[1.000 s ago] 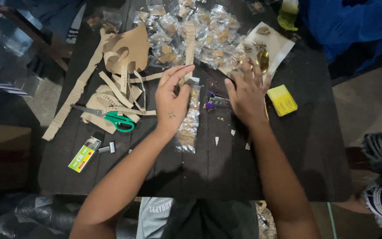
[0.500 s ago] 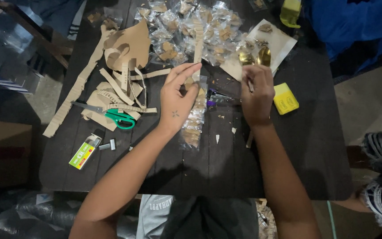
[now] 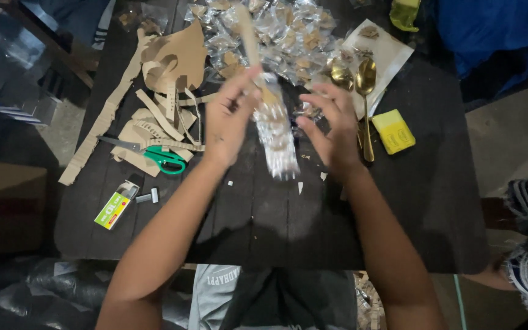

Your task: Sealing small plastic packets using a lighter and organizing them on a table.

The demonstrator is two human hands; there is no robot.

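From my seat, the small box (image 3: 116, 209) lies far left on the counter (image 3: 435, 201), then green scissors (image 3: 163, 159) among cardboard scraps (image 3: 172, 58), kept within reach. My left hand (image 3: 230, 119) has its fingers clamped on a clear plastic strip (image 3: 274, 131), lifted so it hangs free. My right hand (image 3: 331, 131) waits beside it, fingers apart. Gold spoons (image 3: 365, 85) rest right.

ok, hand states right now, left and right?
Left hand: closed on the strip of clear packets and a wooden stick.
Right hand: open, beside the strip.
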